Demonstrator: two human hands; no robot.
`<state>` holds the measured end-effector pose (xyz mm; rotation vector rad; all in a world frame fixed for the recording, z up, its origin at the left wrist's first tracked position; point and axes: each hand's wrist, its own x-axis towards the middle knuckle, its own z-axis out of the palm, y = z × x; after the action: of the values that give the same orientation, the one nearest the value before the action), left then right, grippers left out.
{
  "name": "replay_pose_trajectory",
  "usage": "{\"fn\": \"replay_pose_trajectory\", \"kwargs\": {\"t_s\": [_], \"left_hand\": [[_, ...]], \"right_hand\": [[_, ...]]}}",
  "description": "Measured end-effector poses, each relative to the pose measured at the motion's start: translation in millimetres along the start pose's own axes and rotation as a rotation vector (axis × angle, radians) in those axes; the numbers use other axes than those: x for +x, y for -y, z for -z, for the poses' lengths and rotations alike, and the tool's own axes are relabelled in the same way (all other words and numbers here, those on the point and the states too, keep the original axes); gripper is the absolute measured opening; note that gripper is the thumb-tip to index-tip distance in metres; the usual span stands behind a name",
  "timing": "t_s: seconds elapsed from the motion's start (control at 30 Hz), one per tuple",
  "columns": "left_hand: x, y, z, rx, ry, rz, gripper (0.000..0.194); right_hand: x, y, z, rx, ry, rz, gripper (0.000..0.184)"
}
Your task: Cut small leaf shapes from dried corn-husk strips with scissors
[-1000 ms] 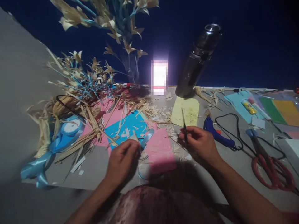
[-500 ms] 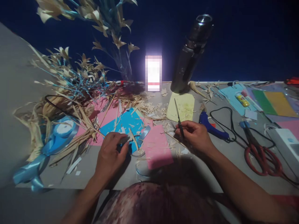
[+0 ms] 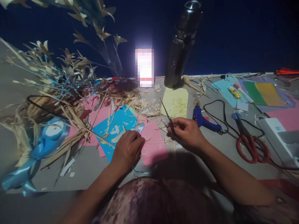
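My left hand (image 3: 129, 147) is low over the blue sheet (image 3: 109, 124) and the pink paper (image 3: 155, 152). Its fingers are pinched together, and a small pale piece of dried husk (image 3: 148, 139) shows at the fingertips; the hand covers most of what lies under it. To the right, my right hand (image 3: 184, 132) is closed round the black handles of small scissors (image 3: 166, 110). Their thin dark blade points up and left, towards the yellow sheet (image 3: 176, 99). Husk cuttings (image 3: 144, 104) lie scattered over the papers.
Husk flowers on blue stems (image 3: 67, 74) and a blue ribbon roll (image 3: 52, 130) fill the left. A dark bottle (image 3: 178, 59) stands behind, beside a bright screen (image 3: 145, 67). On the right lie a blue glue gun (image 3: 205, 121), red-handled scissors (image 3: 252, 146) and a white box (image 3: 273, 133).
My left hand has moved right, closer to my right hand, and its fingers have turned downward. My right hand keeps hold of the small scissors. The whole view has shifted slightly.
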<state>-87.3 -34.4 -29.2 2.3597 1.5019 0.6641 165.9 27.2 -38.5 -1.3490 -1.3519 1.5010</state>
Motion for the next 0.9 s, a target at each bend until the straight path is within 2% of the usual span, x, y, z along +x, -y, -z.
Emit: {"fn": "replay_pose_trajectory", "kwargs": {"t_s": [0.1, 0.2, 0.27, 0.3, 0.4, 0.5, 0.57, 0.63, 0.73, 0.8, 0.9], "left_hand": [[2, -5, 3.3, -0.204, -0.010, 0.147, 0.018], [1, -10, 6.4, -0.478, 0.013, 0.411, 0.020], [1, -11, 6.5, -0.549, -0.002, 0.542, 0.020], [1, -11, 5.8, -0.515, -0.022, 0.567, 0.020], [2, -13, 0.8, -0.214, -0.063, 0.513, 0.017], [6, -18, -7.0, 0.067, -0.017, 0.417, 0.018], [8, -21, -11.5, 0.138, 0.007, 0.371, 0.015], [9, -21, -13.5, 0.107, -0.001, 0.339, 0.014], [8, -22, -11.4, -0.091, -0.046, 0.357, 0.019], [8, -24, -8.1, -0.333, -0.048, 0.473, 0.023], [10, -33, -5.4, -0.752, 0.020, 0.706, 0.024]], "right_hand": [[0, -2, 0, 0.026, 0.046, -0.015, 0.033], [-1, 0, -3, 0.102, 0.100, -0.028, 0.036], [-2, 2, -5, 0.135, 0.157, -0.029, 0.039], [-3, 3, -6, 0.136, 0.190, -0.034, 0.041], [-6, 6, -7, 0.086, 0.219, -0.032, 0.045], [-6, 5, -6, 0.045, 0.171, -0.007, 0.044], [-5, 5, -6, 0.035, 0.152, -0.001, 0.042], [-5, 4, -6, 0.033, 0.143, 0.002, 0.041], [-5, 5, -7, 0.083, 0.166, -0.016, 0.041], [-6, 7, -7, 0.128, 0.211, -0.021, 0.041], [-9, 13, -7, 0.121, 0.273, 0.033, 0.044]]}}
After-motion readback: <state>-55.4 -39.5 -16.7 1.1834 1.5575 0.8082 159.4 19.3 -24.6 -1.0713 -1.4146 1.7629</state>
